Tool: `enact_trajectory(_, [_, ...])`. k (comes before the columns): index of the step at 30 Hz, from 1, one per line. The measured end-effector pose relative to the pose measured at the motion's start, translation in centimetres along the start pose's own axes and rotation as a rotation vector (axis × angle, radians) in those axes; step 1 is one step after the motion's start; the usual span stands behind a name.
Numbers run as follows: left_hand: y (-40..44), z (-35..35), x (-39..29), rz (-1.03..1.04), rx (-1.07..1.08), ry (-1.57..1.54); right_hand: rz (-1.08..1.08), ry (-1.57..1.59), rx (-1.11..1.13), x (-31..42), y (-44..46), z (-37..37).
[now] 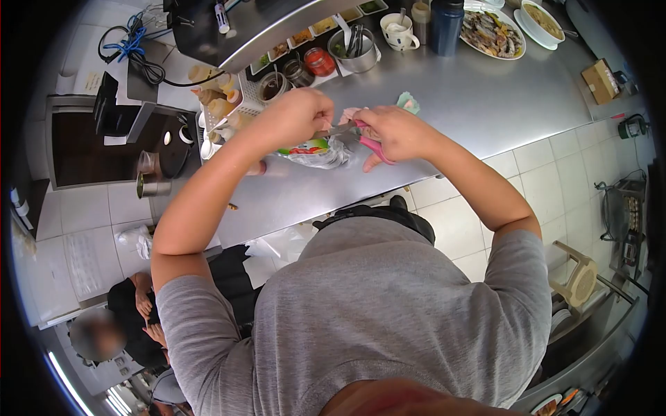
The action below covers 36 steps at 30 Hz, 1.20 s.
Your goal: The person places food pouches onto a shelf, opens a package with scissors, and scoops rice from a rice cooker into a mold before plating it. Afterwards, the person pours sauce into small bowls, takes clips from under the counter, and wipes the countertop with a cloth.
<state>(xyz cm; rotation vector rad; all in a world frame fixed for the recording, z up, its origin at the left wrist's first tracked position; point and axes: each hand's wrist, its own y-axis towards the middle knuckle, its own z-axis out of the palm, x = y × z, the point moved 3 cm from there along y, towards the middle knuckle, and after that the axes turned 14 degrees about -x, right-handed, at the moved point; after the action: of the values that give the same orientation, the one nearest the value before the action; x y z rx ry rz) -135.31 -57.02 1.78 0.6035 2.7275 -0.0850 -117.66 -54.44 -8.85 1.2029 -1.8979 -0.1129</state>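
Observation:
Pink-handled scissors [375, 147] are in my right hand [395, 134], whose fingers go through and around the handles. Their blades point left toward my left hand [303, 111], which is closed in a pinch at the top of a clear plastic bag [326, 157]. What exactly its fingertips hold is too small to make out. The bag, with a green and red printed part, rests on the steel counter [458, 104] below both hands. Crumpled pink material lies just behind the blades, and a pale green and pink crumpled piece [408, 102] sits to the right.
Behind the hands stand a steel pot [354, 55], a red-lidded jar [320, 62], a cup [399, 33] and a blue bottle [446, 28]. A seafood plate [517, 53] is at the back right. Squeeze bottles fill a white basket [244, 104]. Another person [132, 319] is at lower left.

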Motion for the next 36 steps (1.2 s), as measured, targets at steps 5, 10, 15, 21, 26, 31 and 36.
enact_trajectory(5, [0.2,0.3,0.1,0.154,-0.107,0.025,0.033,-0.082,0.015,-0.9,0.3,0.5])
enact_trajectory(10, [0.1,0.4,1.1,0.037,-0.145,-0.093,-0.026,-0.141,-0.002,-0.5,0.7,0.2])
enact_trajectory(15, [0.4,0.3,0.7,0.034,-0.103,-0.069,-0.040,-0.147,-0.022,0.1,1.2,0.1])
enact_trajectory(21, [-0.4,-0.3,0.9,-0.071,-0.141,-0.091,0.015,-0.133,-0.132,-0.6,-0.7,0.0])
enact_trajectory(26, [-1.7,0.2,1.7,-0.259,-0.139,-0.236,0.369,-0.156,-0.120,-6.5,-6.9,-0.5])
enact_trajectory(31, [-1.8,1.7,3.3,-0.464,-0.076,-0.499,0.528,-0.512,-0.111,-8.9,-7.5,1.0])
enact_trajectory(36, [-1.9,1.9,2.3,-0.405,-0.089,-0.443,0.355,-0.586,-0.186,-7.9,-4.2,1.9])
